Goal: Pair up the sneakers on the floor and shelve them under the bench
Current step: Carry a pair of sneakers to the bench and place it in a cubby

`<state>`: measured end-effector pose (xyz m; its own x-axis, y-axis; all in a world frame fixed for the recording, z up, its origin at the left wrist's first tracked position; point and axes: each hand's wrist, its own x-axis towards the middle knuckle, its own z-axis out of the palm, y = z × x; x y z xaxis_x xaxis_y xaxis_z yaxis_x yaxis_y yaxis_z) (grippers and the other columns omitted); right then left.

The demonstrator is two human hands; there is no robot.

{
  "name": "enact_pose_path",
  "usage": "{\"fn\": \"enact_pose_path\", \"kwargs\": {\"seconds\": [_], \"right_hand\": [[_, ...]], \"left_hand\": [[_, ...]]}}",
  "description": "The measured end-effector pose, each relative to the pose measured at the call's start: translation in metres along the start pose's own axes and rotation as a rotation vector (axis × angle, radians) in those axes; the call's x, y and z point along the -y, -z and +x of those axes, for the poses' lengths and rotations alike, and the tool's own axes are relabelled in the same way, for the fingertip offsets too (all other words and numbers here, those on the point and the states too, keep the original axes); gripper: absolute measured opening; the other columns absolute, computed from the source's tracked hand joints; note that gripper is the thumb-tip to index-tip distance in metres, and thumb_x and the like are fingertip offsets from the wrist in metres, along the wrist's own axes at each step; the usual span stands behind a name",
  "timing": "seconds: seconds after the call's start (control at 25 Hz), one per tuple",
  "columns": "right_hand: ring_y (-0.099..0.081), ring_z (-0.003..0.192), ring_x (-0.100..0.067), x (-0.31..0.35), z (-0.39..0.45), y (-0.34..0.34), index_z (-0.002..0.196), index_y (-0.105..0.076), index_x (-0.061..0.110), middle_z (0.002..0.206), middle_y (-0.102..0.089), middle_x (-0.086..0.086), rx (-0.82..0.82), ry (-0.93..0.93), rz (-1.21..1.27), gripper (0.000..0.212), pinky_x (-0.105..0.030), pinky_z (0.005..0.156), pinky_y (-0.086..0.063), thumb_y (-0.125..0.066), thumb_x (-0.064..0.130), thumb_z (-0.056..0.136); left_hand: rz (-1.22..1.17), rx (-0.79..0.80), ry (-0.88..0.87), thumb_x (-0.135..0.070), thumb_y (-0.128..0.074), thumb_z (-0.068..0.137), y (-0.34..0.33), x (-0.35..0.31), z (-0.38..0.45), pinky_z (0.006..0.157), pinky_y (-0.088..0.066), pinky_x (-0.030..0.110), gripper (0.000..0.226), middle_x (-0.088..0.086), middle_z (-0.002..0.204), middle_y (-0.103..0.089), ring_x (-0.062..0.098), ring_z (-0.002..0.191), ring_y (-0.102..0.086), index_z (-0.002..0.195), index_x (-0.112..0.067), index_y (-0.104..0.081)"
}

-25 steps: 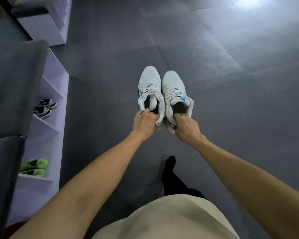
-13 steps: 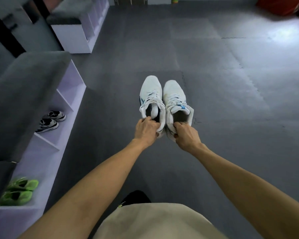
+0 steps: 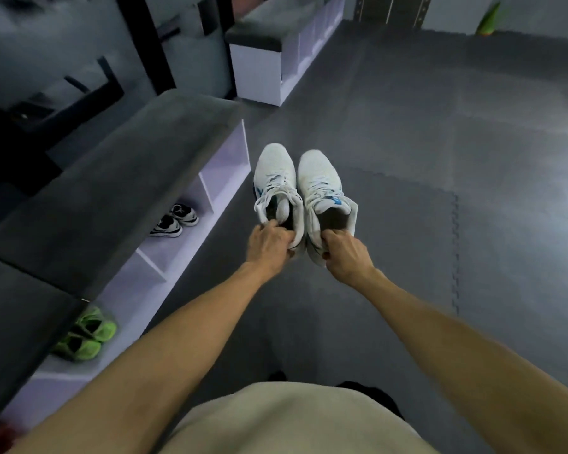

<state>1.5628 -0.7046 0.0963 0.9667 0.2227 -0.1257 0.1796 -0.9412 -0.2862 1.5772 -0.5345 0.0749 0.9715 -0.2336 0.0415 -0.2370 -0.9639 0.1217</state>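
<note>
Two white high-top sneakers with blue marks hang side by side in front of me, toes pointing away. My left hand [image 3: 269, 241] grips the heel collar of the left white sneaker [image 3: 274, 177]. My right hand [image 3: 345, 253] grips the heel collar of the right white sneaker [image 3: 320, 181]. Both are held above the grey floor, just right of the grey-topped bench [image 3: 112, 178]. Its white cubbies below hold a black-and-white pair [image 3: 174, 221] and a neon green pair [image 3: 86, 335]. The far cubby [image 3: 230, 165] beside the held sneakers looks empty.
A second grey-topped white bench [image 3: 263, 57] stands further back along the left wall. Dark grey puzzle mats [image 3: 440, 158] cover the floor. Black frame bars [image 3: 138, 50] run behind the near bench. A green and orange object [image 3: 487, 22] lies at the far right.
The view has swung up and left, bringing the bench and its cubbies closer to the held sneakers. Both hands keep the same grip on the pair.
</note>
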Motion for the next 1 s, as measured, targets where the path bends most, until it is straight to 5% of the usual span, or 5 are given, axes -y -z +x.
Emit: {"fn": "enact_pose_path", "kwargs": {"seconds": [0.2, 0.44, 0.72, 1.0], "right_hand": [[-0.058, 0.098, -0.035, 0.022, 0.082, 0.002, 0.104, -0.056, 0.007, 0.116, -0.060, -0.013, 0.060, 0.181, -0.026, 0.019, -0.047, 0.080, -0.052, -0.056, 0.008, 0.085], [-0.057, 0.103, -0.037, 0.057, 0.177, 0.006, 0.106, -0.055, 0.004, 0.117, -0.060, -0.015, 0.244, 0.608, -0.054, 0.021, -0.044, 0.082, -0.048, -0.055, 0.013, 0.087], [-0.056, 0.104, -0.037, 0.087, 0.191, -0.009, 0.103, -0.054, 0.004, 0.115, -0.060, -0.015, 0.378, 0.978, -0.072, 0.018, -0.043, 0.078, -0.047, -0.055, 0.009, 0.086], [-0.056, 0.100, -0.036, 0.129, 0.178, -0.042, 0.102, -0.054, 0.005, 0.111, -0.060, -0.014, 0.428, 1.095, -0.102, 0.018, -0.045, 0.076, -0.050, -0.052, 0.004, 0.084]], "left_hand": [[0.011, 0.012, 0.202, -0.026, -0.070, 0.082, 0.007, 0.046, 0.029, 0.089, -0.038, 0.034, 0.020, 0.002, 0.101, -0.066, 0.022, 0.104, -0.053, 0.101, -0.021, -0.069], [0.008, -0.023, 0.647, -0.031, -0.067, 0.087, 0.013, 0.072, 0.038, 0.090, -0.036, 0.033, 0.021, 0.000, 0.105, -0.067, 0.021, 0.109, -0.051, 0.103, -0.018, -0.069], [0.026, 0.009, 1.031, -0.033, -0.067, 0.087, 0.019, 0.052, 0.002, 0.090, -0.034, 0.033, 0.024, -0.003, 0.109, -0.066, 0.021, 0.112, -0.048, 0.104, -0.017, -0.067], [-0.025, 0.009, 1.176, -0.032, -0.068, 0.087, 0.013, 0.066, -0.044, 0.090, -0.036, 0.034, 0.020, -0.002, 0.108, -0.066, 0.020, 0.114, -0.048, 0.099, -0.016, -0.067]]}}
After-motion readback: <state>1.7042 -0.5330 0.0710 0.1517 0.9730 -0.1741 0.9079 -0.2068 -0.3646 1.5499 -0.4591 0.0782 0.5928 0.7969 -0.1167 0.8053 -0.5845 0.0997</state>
